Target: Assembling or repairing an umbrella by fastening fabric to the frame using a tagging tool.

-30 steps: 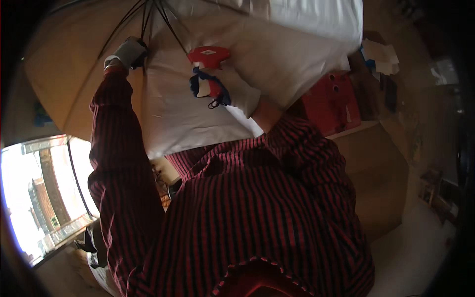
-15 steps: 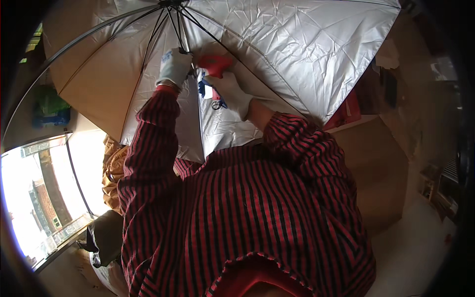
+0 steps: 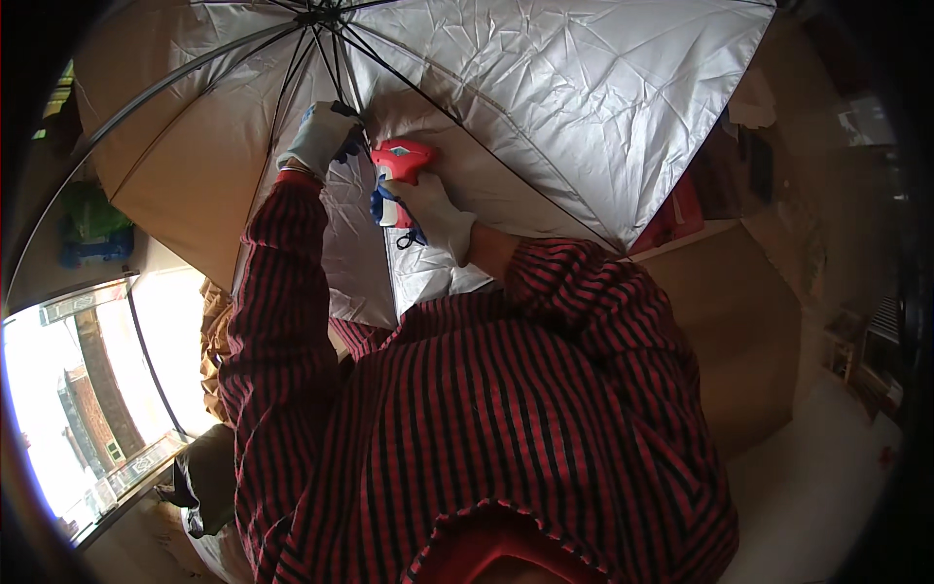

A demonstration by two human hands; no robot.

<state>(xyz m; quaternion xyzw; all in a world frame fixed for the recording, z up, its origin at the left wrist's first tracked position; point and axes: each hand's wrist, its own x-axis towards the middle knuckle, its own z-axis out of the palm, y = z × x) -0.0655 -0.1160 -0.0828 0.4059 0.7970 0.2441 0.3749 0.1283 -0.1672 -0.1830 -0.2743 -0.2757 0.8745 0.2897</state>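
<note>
An opened umbrella (image 3: 584, 97), silver-lined inside with dark metal ribs, spreads in front of me. My left hand (image 3: 319, 138), in a white glove with blue fingertips, is closed at one umbrella rib (image 3: 356, 92) below the hub. To its right, my right hand (image 3: 433, 212), gloved the same way, grips a red and white pistol-shaped hand tool (image 3: 407, 156) with a dark cord loop (image 3: 411, 238) hanging from its handle. The tool's front end points left, close to the rib; I cannot see whether they touch.
A large brown cardboard sheet or box (image 3: 730, 341) is on the right, with a red item (image 3: 681, 209) above it. A bright window (image 3: 88, 389) lies at the left, beside crumpled brown material (image 3: 216, 331) and a dark bag (image 3: 209, 477). Green and blue packages (image 3: 95, 224) sit farther left.
The umbrella has shifted slightly left. My left hand has moved left and a little down. My right hand has brought the tool left and down, and it shows sharper now.
</note>
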